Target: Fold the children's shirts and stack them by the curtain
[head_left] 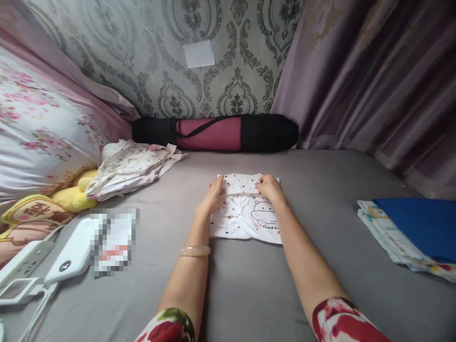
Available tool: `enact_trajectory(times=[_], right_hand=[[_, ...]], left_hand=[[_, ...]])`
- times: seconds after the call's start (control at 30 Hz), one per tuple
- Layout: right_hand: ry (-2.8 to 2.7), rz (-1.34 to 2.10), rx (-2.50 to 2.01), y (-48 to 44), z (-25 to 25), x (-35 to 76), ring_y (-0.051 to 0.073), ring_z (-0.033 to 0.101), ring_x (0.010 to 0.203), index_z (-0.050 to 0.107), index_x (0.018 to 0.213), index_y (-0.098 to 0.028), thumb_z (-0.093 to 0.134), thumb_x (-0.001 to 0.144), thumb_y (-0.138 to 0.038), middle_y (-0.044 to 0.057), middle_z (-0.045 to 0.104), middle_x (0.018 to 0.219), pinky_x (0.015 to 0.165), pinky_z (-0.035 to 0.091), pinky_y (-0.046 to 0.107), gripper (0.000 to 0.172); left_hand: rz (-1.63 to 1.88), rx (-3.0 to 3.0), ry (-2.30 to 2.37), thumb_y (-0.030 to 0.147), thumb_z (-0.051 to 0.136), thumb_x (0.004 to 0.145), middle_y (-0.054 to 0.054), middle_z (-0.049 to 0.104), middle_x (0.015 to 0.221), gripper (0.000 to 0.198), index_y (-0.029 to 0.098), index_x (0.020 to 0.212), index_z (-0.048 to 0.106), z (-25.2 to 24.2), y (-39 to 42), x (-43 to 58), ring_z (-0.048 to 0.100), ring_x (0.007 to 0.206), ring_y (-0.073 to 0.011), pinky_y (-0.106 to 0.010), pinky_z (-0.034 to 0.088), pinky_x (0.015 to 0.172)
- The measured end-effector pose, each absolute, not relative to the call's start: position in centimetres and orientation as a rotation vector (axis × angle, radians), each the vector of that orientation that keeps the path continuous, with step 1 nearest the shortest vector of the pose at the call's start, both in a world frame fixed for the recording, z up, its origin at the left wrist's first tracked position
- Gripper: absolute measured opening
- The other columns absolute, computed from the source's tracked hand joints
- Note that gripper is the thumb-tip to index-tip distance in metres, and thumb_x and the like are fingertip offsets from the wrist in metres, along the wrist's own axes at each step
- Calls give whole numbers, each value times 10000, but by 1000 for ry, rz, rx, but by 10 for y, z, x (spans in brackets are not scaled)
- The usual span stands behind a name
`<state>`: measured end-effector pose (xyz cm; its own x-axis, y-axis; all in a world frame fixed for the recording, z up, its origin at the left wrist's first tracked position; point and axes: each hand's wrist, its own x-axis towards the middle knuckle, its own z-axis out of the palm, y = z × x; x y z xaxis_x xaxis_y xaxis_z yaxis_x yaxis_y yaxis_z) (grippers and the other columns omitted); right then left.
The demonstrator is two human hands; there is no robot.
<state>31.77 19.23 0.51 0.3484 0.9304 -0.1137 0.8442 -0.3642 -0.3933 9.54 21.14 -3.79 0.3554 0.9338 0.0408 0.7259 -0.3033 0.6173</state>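
Observation:
A small white baby shirt (245, 223) lies partly folded on the grey bed sheet. It has small brown and black prints and an outlined cartoon animal with lettering at its lower right. My left hand (214, 194) grips the left edge of the folded-over upper band, fingers pointing away from me. At the band's right end, my right hand (270, 187) is closed on the fabric with thumb and fingers together. Both forearms reach in from below, and a pale bangle (194, 251) circles the left one.
Rumpled printed clothes (131, 166) are heaped at left, beside a yellow plush toy (73, 197) and a floral pillow (46, 123). Nearer are a white power bank (73, 249) and power strip (26, 263). Folded cloths (416, 232) lie right; a black-and-maroon bag (210, 134) lines the wall.

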Motion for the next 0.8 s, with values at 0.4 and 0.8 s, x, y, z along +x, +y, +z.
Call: enact_trajectory(times=[0.4, 0.8], right_hand=[[-2265, 177, -1767, 179, -10, 251, 247, 149, 1458, 339, 1486, -149, 244, 987, -327, 61, 277, 1570, 1174, 85, 476, 538], [-2276, 308, -1853, 178, -23, 249, 227, 145, 1460, 328, 1495, -180, 207, 971, -322, 37, 238, 1582, 1168, 56, 493, 557]], left_hand=[[586, 2330, 1480, 163, 315, 923, -172, 343, 1521, 508, 120, 1428, 362, -41, 208, 111, 243, 1444, -265, -511, 201, 1162], [434, 2277, 1490, 202, 329, 950, -191, 286, 1540, 454, 165, 1398, 390, -42, 209, 110, 186, 1460, -289, -564, 181, 1146]])
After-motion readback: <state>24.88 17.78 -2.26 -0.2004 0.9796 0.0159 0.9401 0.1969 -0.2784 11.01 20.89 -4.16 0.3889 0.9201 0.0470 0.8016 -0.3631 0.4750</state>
